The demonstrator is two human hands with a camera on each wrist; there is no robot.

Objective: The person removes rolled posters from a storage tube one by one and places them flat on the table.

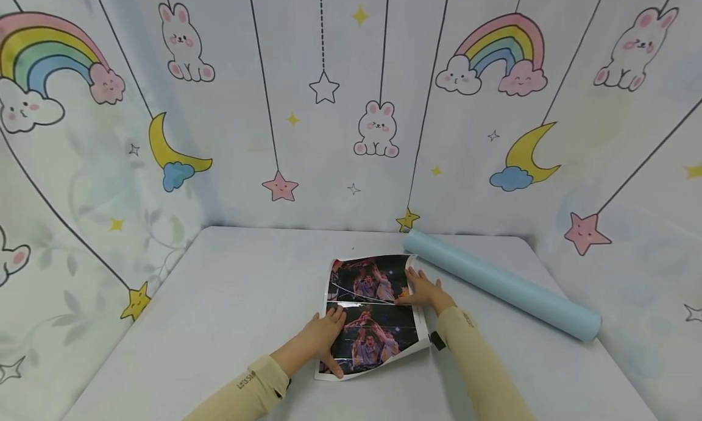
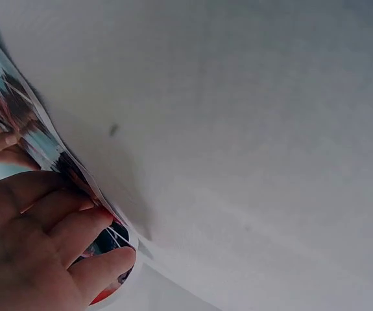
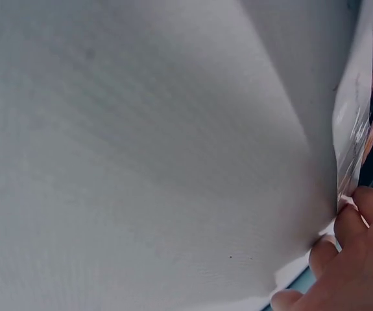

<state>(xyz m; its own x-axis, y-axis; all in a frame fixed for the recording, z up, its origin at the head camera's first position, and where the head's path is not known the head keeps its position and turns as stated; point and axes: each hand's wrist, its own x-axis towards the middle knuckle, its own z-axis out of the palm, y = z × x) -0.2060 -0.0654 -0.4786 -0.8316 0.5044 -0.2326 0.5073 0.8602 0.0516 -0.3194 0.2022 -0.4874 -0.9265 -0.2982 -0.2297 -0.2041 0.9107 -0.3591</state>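
Observation:
A glossy sheet with two matching dark photo prints and a white border lies on the white table. Its lower right corner lifts off the surface. On the sheet's left edge rests my left hand, fingers spread; the left wrist view shows the fingers lying over the print near its edge. My right hand touches the opposite edge with fingers extended. Seen in the right wrist view, the right fingertips meet the wavy, lifted white border.
A long light-blue roll lies diagonally on the right of the table, just beyond the right hand. The white tabletop stretches to the left. Behind stands a patterned cloth backdrop with rabbits, stars and rainbows.

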